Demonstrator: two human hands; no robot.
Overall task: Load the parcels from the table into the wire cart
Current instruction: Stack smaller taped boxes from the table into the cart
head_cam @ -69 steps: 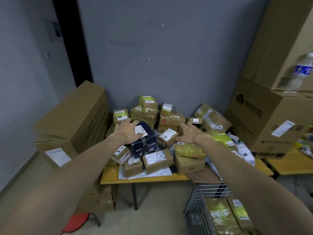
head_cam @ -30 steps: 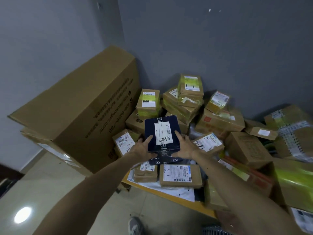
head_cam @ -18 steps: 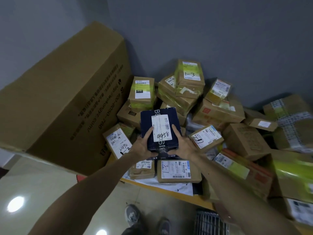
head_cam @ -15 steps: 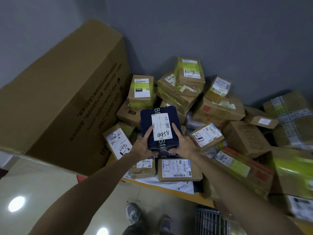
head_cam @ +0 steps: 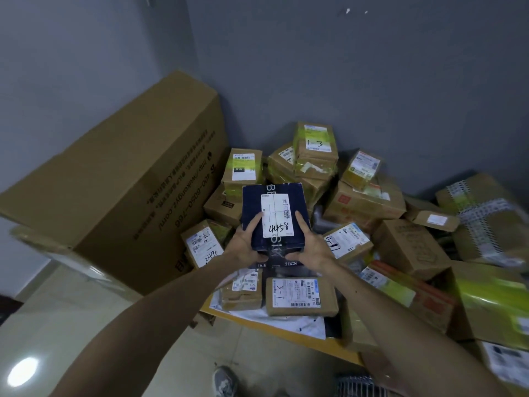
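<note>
Above table (head_cam: 335, 346) front edge | left hand (head_cam: 246, 249), right hand (head_cam: 312, 249) clamped on box (head_cam: 274, 216) sides | risk: slips free, topples parcels (head_cam: 315, 150)

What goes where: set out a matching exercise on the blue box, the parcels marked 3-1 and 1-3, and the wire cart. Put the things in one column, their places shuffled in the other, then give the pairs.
Things
1. dark blue box
2. parcel marked 3-1
3. parcel marked 1-3
4. wire cart

Places
A. on top of the stack at the back of the pile
B. at the bottom edge of the view, below the table
C. held up between the left hand and the right hand
D. lying flat at the table's near edge

Pairs: 1-C, 2-D, 3-A, 4-B
</note>
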